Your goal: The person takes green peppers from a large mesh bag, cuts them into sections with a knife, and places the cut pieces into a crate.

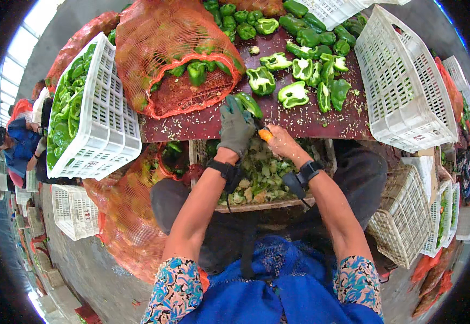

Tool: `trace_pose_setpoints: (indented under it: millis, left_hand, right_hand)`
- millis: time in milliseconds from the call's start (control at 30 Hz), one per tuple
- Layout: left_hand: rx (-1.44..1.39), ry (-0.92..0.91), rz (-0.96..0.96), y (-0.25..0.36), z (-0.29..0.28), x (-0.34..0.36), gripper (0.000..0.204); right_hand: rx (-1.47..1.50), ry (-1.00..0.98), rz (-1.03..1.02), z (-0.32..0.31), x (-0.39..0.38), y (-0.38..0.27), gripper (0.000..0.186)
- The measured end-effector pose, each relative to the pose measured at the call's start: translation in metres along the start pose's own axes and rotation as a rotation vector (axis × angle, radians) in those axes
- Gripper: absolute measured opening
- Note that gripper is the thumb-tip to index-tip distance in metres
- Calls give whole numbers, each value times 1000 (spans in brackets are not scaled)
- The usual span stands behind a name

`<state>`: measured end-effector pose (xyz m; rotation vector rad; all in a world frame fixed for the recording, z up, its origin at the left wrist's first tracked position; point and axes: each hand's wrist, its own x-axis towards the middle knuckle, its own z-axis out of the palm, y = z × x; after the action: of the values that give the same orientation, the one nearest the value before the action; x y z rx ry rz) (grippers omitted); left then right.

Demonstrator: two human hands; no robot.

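My left hand (pixel 236 128), in a grey work glove, is closed on a green bell pepper (pixel 250 106) at the near edge of the dark red table (pixel 186 128). The bare right hand (pixel 287 146) grips the orange handle of a knife (pixel 266 135). Its blade is mostly hidden beside the glove, close to the pepper. Cut pepper halves (pixel 293 94), showing pale insides, lie on the table just beyond my hands. Below them, between my knees, a crate (pixel 267 205) holds green and whitish pepper scraps (pixel 251 181).
A red mesh sack (pixel 175 32) gapes toward me, with peppers inside. Whole peppers (pixel 308 36) lie at the back. White crates stand left (pixel 108 102), full of cut peppers, and right (pixel 402 81). Another mesh sack (pixel 127 216) rests by my left leg. People (pixel 22 143) sit at far left.
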<state>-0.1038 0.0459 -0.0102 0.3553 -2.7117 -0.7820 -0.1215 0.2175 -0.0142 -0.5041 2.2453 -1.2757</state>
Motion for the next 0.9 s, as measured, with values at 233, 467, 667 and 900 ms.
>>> trace_pose_setpoints:
  millis: [233, 467, 667, 900]
  left_hand:
    - [-25, 88, -13, -80, 8, 9, 56]
    - [-626, 31, -451, -71, -11, 11, 56]
    - [-258, -37, -226, -7, 0, 5, 67]
    - [-152, -48, -83, 63, 46, 22, 71]
  right_hand:
    - [986, -291, 349, -26, 7, 32, 38]
    - [508, 41, 200, -25, -9, 20, 20]
    - [278, 340, 47, -23, -30, 33, 23]
    - [228, 608, 25, -31, -20, 57, 22]
